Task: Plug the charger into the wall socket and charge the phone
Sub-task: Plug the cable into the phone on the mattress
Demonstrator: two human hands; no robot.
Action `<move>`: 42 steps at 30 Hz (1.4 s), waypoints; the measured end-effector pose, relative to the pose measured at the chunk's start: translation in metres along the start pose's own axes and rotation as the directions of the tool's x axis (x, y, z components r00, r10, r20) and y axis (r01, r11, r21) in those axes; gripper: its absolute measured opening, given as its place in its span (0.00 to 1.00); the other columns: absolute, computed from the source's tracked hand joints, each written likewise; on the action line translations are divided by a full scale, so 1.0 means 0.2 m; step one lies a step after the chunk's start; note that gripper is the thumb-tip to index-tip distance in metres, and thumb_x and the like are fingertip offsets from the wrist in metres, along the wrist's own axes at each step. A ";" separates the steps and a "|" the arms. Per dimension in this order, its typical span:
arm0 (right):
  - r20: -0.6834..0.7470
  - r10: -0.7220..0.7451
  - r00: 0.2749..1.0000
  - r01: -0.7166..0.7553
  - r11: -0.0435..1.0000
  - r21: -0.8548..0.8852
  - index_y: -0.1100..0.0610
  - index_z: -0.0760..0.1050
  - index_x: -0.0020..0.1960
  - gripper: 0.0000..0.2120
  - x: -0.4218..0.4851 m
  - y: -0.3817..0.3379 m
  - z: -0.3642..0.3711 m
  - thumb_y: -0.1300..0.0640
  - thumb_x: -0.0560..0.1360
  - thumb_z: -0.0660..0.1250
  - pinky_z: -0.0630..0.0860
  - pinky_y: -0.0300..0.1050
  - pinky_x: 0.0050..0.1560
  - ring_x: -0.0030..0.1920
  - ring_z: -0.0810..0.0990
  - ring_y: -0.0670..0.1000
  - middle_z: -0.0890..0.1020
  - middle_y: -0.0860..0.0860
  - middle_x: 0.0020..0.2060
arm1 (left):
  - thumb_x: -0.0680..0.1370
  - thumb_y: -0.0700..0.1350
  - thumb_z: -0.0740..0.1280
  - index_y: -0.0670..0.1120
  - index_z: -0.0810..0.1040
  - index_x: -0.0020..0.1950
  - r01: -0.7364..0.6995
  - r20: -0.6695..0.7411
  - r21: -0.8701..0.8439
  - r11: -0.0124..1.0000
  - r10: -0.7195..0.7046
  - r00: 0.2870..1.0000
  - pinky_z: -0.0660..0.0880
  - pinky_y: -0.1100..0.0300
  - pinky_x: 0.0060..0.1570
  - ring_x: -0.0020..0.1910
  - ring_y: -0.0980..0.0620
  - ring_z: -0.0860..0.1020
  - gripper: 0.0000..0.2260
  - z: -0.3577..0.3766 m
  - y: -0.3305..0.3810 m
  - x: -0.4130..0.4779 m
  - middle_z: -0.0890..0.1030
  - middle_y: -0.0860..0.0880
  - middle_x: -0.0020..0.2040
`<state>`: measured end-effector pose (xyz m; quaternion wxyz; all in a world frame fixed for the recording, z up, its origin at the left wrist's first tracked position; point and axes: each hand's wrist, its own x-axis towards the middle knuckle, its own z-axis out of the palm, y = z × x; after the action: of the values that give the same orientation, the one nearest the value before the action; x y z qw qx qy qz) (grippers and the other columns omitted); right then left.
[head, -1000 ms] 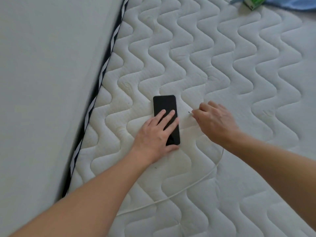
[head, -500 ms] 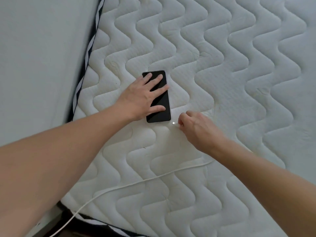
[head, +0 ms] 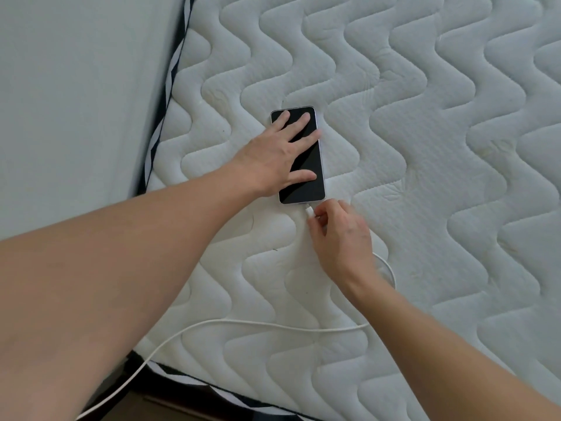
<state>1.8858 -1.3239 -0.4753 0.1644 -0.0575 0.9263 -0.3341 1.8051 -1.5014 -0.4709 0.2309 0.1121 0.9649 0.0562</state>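
A black phone [head: 306, 177] lies face up, screen dark, on a white quilted mattress [head: 425, 147]. My left hand [head: 273, 156] rests flat on its screen with fingers spread. My right hand [head: 340, 238] pinches the white connector of the charging cable [head: 309, 211] right at the phone's bottom edge; I cannot tell whether it is fully seated. The white cable [head: 243, 323] loops behind my right wrist, runs left across the mattress and drops off the near edge at bottom left. Wall socket and charger plug are out of view.
A pale wall [head: 76, 86] runs along the mattress's left side, with a dark striped mattress border [head: 165, 95] between them. The near mattress edge and a strip of dark floor [head: 170, 402] show at the bottom.
My right hand brought the cable connector from beside the phone to its bottom edge. My left hand stayed on the screen. The camera has tilted and moved closer.
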 end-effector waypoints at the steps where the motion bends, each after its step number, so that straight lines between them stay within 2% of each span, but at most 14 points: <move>1: -0.023 0.008 1.000 -0.008 1.000 0.003 0.59 0.76 0.45 0.04 0.00 -0.01 0.01 0.59 0.77 0.67 0.71 0.48 0.41 0.39 0.75 0.54 0.79 0.53 0.41 | 0.79 0.65 0.56 0.54 0.48 0.81 0.000 -0.007 0.006 1.000 0.000 1.000 0.49 0.51 0.79 0.81 0.42 0.45 0.35 0.00 0.00 0.00 0.47 0.49 0.83; 4: -0.069 0.026 0.997 -0.025 1.000 0.017 0.59 0.77 0.45 0.04 -0.02 -0.02 0.03 0.58 0.77 0.68 0.70 0.46 0.40 0.38 0.76 0.54 0.79 0.53 0.39 | 0.79 0.65 0.55 0.54 0.47 0.81 0.003 -0.015 0.031 1.000 -0.003 1.000 0.49 0.50 0.79 0.81 0.42 0.45 0.35 0.00 0.00 0.00 0.47 0.48 0.83; 10: -0.136 0.088 0.987 -0.079 0.994 0.071 0.60 0.78 0.44 0.05 -0.04 -0.05 0.08 0.59 0.77 0.67 0.73 0.51 0.42 0.38 0.76 0.54 0.80 0.52 0.39 | 0.80 0.65 0.54 0.54 0.47 0.81 0.007 -0.021 0.047 0.999 -0.006 1.000 0.49 0.50 0.79 0.81 0.41 0.46 0.34 0.02 0.01 0.00 0.47 0.48 0.83; 21: -0.149 0.176 0.973 -0.160 0.981 0.109 0.57 0.78 0.45 0.06 -0.07 -0.11 0.14 0.55 0.78 0.66 0.74 0.52 0.45 0.41 0.77 0.54 0.81 0.52 0.39 | 0.79 0.65 0.55 0.55 0.48 0.81 0.011 -0.039 0.008 1.000 -0.011 0.999 0.51 0.49 0.78 0.81 0.42 0.46 0.34 0.02 0.01 -0.01 0.47 0.48 0.83; 27: -0.136 0.285 0.949 -0.260 0.950 0.174 0.56 0.81 0.48 0.09 -0.05 -0.12 0.14 0.51 0.78 0.67 0.77 0.51 0.49 0.42 0.80 0.52 0.84 0.50 0.40 | 0.80 0.65 0.56 0.55 0.48 0.81 0.017 -0.044 -0.010 1.000 -0.018 0.999 0.53 0.48 0.78 0.81 0.42 0.46 0.34 0.02 0.00 -0.01 0.47 0.49 0.83; 32: -0.168 0.250 0.954 -0.238 0.967 0.085 0.55 0.79 0.45 0.09 -0.06 -0.12 0.16 0.51 0.78 0.66 0.76 0.53 0.47 0.41 0.80 0.53 0.83 0.50 0.39 | 0.80 0.65 0.56 0.55 0.48 0.81 0.022 -0.040 -0.009 1.000 -0.022 0.999 0.54 0.48 0.78 0.81 0.42 0.46 0.34 0.02 0.00 0.00 0.47 0.49 0.83; 36: -0.201 0.148 0.969 -0.172 0.979 -0.110 0.55 0.76 0.42 0.10 -0.07 -0.11 0.16 0.50 0.78 0.65 0.72 0.53 0.45 0.39 0.78 0.54 0.81 0.50 0.36 | 0.80 0.65 0.56 0.56 0.48 0.81 0.020 -0.044 -0.016 1.000 -0.021 0.999 0.54 0.49 0.78 0.81 0.43 0.46 0.34 0.01 0.01 -0.01 0.46 0.50 0.83; 42: -0.189 0.025 0.982 -0.082 0.950 -0.300 0.56 0.74 0.39 0.12 -0.06 -0.06 0.18 0.51 0.79 0.63 0.70 0.52 0.40 0.37 0.76 0.55 0.79 0.51 0.34 | 0.80 0.65 0.54 0.55 0.47 0.81 0.021 -0.064 0.019 1.000 -0.020 0.998 0.54 0.50 0.78 0.81 0.43 0.46 0.34 0.02 0.02 -0.02 0.46 0.49 0.83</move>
<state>1.9101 -1.3522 -0.4909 0.0769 -0.0263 0.9793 -0.1855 1.8103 -1.4988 -0.4722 0.1992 0.1027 0.9734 0.0482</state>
